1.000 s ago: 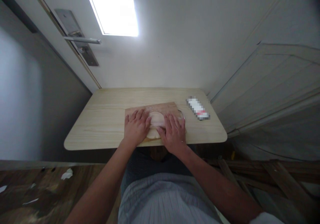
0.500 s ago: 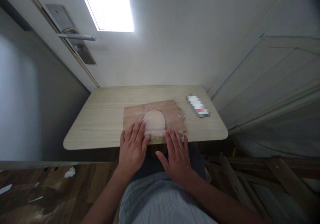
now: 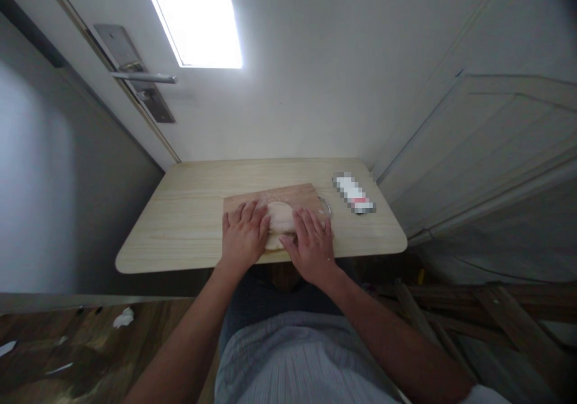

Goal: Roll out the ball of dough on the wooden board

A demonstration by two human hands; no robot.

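Observation:
A pale, flattened round of dough lies on a floured wooden board at the near edge of a light wooden table. My left hand lies flat on the board at the dough's left side, with its fingers stretched forward. On the right, my right hand lies the same way, fingers extended and covering the dough's near right part. Both palms press down. I cannot tell whether anything is under them.
A small white and red packet lies on the table right of the board, beside the board's metal ring. A door with a metal lever handle stands at the back left. Wooden slats lean at the lower right.
Both hands were on the dough, drew back to the table's near edge so most of the dough showed, and have now pushed forward over it again.

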